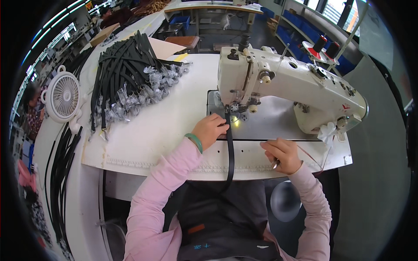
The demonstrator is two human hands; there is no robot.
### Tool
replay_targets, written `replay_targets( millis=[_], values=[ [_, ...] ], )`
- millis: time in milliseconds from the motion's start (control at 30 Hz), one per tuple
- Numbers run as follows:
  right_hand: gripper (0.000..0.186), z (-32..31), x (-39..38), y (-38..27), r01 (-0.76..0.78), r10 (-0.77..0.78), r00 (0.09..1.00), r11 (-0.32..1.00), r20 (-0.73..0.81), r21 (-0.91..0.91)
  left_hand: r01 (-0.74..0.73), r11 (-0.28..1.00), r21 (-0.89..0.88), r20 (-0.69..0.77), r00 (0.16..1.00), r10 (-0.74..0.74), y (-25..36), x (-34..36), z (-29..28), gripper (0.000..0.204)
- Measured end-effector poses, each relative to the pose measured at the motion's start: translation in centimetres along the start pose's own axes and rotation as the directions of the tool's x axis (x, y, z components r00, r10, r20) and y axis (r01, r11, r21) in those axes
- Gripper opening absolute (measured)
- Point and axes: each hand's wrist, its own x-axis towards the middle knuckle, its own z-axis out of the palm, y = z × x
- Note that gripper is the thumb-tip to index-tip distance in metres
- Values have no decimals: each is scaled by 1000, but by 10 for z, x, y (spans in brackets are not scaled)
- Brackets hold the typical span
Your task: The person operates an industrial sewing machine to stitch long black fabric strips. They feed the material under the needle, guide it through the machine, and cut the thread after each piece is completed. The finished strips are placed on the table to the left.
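A black strap (230,152) runs from under the needle area of the white sewing machine (261,65) down over the table's front edge toward my lap. My left hand (210,130) is closed at the strap's left side, fingertips pressing on it just in front of the presser foot. To the right, my right hand (283,155) is curled above the table's front part, apart from the strap. It grips a slim tool with a metal end (275,163); its kind is mostly hidden by the fingers. A small lamp lights the metal bed (272,124) beside the needle.
A pile of black straps (124,65) with clear-wrapped ends lies on the left of the white table (174,113). A white fan (64,95) stands beyond it, above more hanging straps (61,182). Thread spools (320,43) stand behind the machine. A person (32,104) is at far left.
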Motion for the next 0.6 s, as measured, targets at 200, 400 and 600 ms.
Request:
replay_targets(
  millis=[200,400,600],
  values=[
    [36,43,45,-23,86,-163,940,964,301,253,12,1000,23,9,1000,-12,0,-2,-1,28],
    [35,54,39,-15,108,-184,946,956,268,275,84,996,-12,26,996,-83,4,-2,-2,27],
    [26,58,39,-15,109,-175,963,948,204,300,138,985,-103,23,990,-136,3,0,-4,25]
  ],
)
